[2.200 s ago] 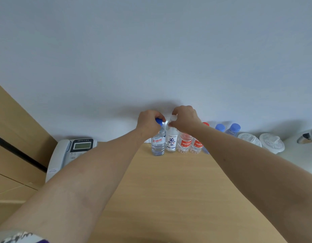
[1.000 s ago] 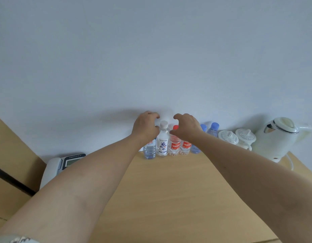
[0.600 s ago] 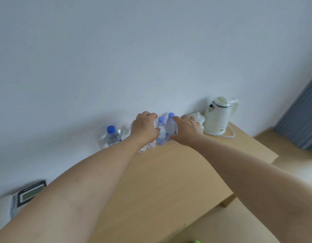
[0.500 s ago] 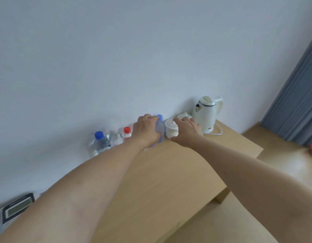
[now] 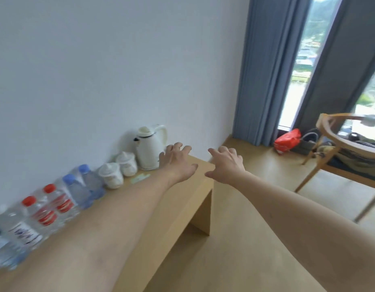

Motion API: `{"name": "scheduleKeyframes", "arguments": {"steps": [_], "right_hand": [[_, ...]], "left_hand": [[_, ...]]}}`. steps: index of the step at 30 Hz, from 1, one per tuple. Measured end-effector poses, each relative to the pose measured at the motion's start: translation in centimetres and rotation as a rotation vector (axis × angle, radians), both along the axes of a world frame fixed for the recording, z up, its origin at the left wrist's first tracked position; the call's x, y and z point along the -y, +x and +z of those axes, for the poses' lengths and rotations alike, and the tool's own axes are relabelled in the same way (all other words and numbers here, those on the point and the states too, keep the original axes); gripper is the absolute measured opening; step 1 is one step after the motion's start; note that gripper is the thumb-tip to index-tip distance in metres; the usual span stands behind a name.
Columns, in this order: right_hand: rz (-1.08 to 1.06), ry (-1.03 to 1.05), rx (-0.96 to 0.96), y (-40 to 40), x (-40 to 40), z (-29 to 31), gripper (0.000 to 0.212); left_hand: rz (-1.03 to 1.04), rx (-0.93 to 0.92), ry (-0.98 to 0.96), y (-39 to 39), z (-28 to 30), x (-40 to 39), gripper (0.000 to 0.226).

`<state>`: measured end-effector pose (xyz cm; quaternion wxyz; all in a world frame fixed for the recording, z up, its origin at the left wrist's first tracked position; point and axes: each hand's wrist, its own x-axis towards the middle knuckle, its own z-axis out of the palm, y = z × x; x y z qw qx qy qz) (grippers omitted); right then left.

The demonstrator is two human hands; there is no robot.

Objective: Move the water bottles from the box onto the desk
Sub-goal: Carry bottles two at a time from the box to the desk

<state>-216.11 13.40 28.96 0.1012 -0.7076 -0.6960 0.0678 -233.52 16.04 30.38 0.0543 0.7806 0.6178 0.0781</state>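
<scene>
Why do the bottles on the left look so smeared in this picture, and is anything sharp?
In the head view, motion blur smears the water bottles at the left edge; the kettle and both hands, left and right, look sharper. Wide-angle distortion tilts the desk; daylight from the window is bright.

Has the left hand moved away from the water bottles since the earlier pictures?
Yes. The left hand has gone from the water bottles along the desk to beside the kettle, open and empty.

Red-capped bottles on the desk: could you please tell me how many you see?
2: one red-capped bottle nearer the camera, the other just beyond it, both against the wall. None looks hidden.
</scene>
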Motion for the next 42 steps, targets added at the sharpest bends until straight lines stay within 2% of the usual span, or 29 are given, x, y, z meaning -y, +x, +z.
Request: {"name": "scheduleKeyframes", "arguments": {"steps": [7, 10, 16, 24, 32, 42], "right_hand": [[-0.235, -0.022, -0.009, 18.1, 3.6, -0.3, 0.076], [-0.356, -0.041, -0.014, 24.6, 5.7, -0.5, 0.079], [-0.637, -0.079, -0.077, 36.0, 10.2, -2.0, 0.082], [-0.965, -0.138, -0.074, 51.3, 14.7, -4.5, 0.069], [-1.244, -0.185, -0.039, 66.6, 16.0, -3.0, 0.072], [-1.494, -0.211, -0.121, 80.0, 19.4, -3.7, 0.067]], "left_hand": [[-0.227, 0.023, -0.034, 19.3, -0.8, 0.0, 0.068], [-0.353, -0.029, -0.043, 26.7, -1.2, 0.7, 0.07], [-0.571, -0.012, -0.074, 40.9, -2.8, 1.8, 0.068], [-0.919, -0.047, -0.118, 60.3, -6.5, 2.5, 0.07], [-1.119, -0.016, -0.127, 81.3, -5.2, 0.9, 0.069], [-1.373, -0.061, -0.169, 98.6, -7.3, 4.9, 0.071]]}}
